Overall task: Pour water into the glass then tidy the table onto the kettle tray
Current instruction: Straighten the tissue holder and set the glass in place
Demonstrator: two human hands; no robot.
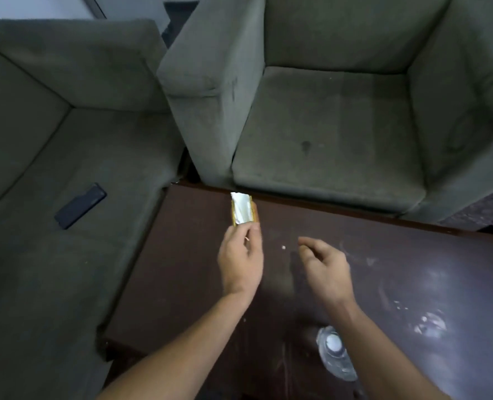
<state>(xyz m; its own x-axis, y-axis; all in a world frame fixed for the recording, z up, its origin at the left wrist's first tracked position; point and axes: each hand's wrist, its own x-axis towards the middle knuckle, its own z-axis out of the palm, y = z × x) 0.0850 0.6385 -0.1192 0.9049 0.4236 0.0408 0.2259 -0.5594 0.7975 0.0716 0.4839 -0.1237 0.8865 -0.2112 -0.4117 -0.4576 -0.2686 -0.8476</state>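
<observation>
My left hand holds up a small gold-edged packet with a silvery face over the far part of the dark brown table. To its right my right hand hovers above the table, fingers loosely curled with nothing in them. A clear plastic water bottle with a white cap stands near the table's front edge, partly behind my right forearm. No glass, kettle or tray is in view.
A grey sofa runs along the table's left side with a dark phone lying on its seat. A grey armchair stands behind the table. A tiny white crumb lies between my hands. White smudges mark the table's right part.
</observation>
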